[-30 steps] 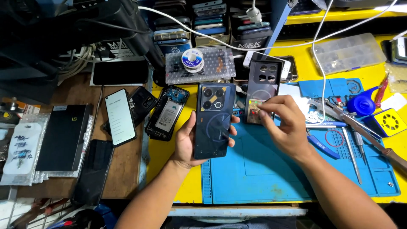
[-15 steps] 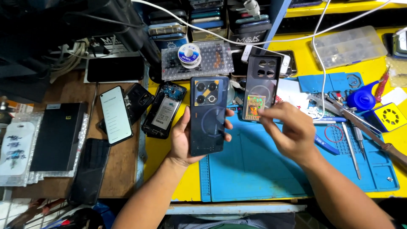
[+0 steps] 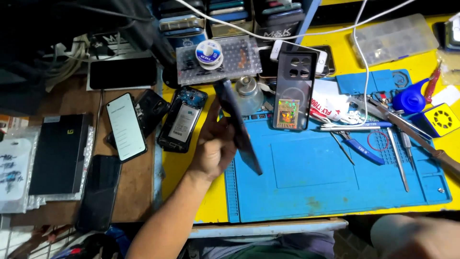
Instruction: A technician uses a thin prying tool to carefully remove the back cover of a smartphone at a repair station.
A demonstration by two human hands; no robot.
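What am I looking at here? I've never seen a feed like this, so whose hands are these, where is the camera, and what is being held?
There is no machine: a person works with bare hands, and the single camera sits on their head, looking down at a cluttered bench. The left hand grips a dark phone, tilted so you mostly see its edge. The right hand is out of view. Below lies a blue work mat on a yellow table. On the mat's far edge rests a dark phone case. To the left lies an opened phone and a phone with a lit screen; tweezers lie to the right.
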